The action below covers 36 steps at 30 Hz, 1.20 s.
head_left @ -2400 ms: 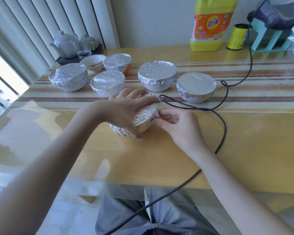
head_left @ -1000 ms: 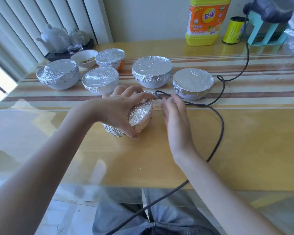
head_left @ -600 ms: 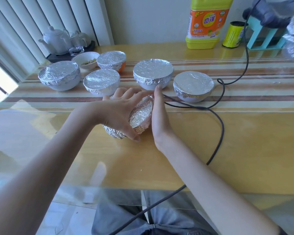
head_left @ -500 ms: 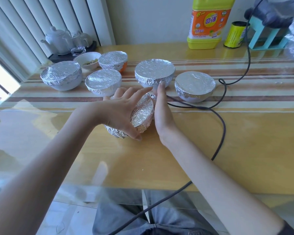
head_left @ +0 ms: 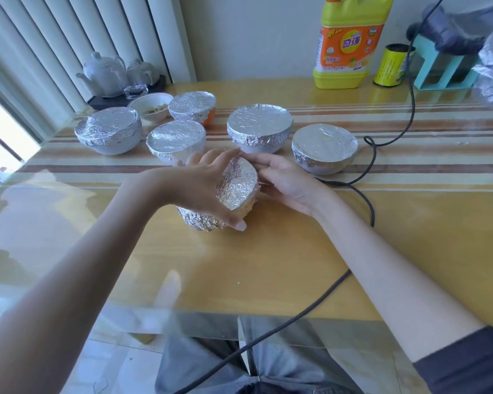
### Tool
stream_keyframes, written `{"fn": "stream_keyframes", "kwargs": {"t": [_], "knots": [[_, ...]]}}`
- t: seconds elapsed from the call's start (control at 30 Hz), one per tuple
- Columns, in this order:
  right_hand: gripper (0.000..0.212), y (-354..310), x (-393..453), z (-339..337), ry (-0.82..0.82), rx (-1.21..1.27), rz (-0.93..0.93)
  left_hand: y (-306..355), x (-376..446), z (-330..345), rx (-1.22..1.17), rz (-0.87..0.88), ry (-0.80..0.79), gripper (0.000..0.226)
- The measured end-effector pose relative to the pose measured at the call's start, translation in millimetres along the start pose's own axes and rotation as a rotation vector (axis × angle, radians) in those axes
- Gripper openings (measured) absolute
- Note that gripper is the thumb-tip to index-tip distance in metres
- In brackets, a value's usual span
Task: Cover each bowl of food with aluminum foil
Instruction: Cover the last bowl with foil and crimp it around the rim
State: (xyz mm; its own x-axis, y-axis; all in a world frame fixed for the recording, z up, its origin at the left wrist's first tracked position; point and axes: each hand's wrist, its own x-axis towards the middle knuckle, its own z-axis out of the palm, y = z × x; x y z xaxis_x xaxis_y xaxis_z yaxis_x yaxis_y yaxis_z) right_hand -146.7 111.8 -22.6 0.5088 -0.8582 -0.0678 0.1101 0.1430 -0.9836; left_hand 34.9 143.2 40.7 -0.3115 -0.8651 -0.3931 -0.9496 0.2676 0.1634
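A small bowl fully wrapped in crinkled aluminum foil (head_left: 235, 191) stands tilted on the glossy yellow wooden table (head_left: 296, 245), with its foil top turned toward the right. The left hand (head_left: 202, 184) grasps this wrapped bowl from above and from the left, with the thumb pressed on the near side and the fingers curled over the far edge. The right hand (head_left: 285, 180) lies open, palm up, just to the right of the wrapped bowl, and its fingers touch the foil side; it does not close around anything. Behind the wrapped bowl there are five more foil-covered bowls: one to the far left (head_left: 108, 133), one just behind the left hand (head_left: 176, 140), one with an orange side (head_left: 192, 106), a large one (head_left: 259, 126) and one behind the right hand (head_left: 325, 147). One white bowl with food (head_left: 151, 106) is not covered, behind them to the left. A black cable (head_left: 365, 200) runs over the table to the right of the wrapped bowl.
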Motion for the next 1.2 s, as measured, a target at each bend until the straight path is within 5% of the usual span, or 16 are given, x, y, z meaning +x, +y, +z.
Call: {"fn": "stream_keyframes", "kwargs": {"t": [0.5, 0.6, 0.7, 0.8, 0.93, 1.2], "knots": [[0.002, 16, 21, 15, 0.374, 0.286, 0.062, -3, 3, 1, -0.003, 0.031, 0.047, 0.143], [0.011, 21, 19, 17, 0.453, 0.154, -0.022, -2, 1, 1, 0.003, 0.028, 0.050, 0.144], [0.061, 23, 16, 23, 0.532, 0.006, -0.009, -1, 1, 2, 0.000, 0.034, 0.075, 0.143], [0.079, 18, 6, 33, 0.493, -0.168, -0.017, -1, 0, 2, -0.002, 0.040, 0.088, 0.142], [0.065, -2, -5, 41, 0.398, -0.422, -0.090, 0, 1, 2, 0.001, 0.049, 0.091, 0.142], [0.061, -13, -13, 65, 0.445, -0.382, -0.064, -3, 4, 4, 0.002, 0.063, 0.108, 0.137]]}}
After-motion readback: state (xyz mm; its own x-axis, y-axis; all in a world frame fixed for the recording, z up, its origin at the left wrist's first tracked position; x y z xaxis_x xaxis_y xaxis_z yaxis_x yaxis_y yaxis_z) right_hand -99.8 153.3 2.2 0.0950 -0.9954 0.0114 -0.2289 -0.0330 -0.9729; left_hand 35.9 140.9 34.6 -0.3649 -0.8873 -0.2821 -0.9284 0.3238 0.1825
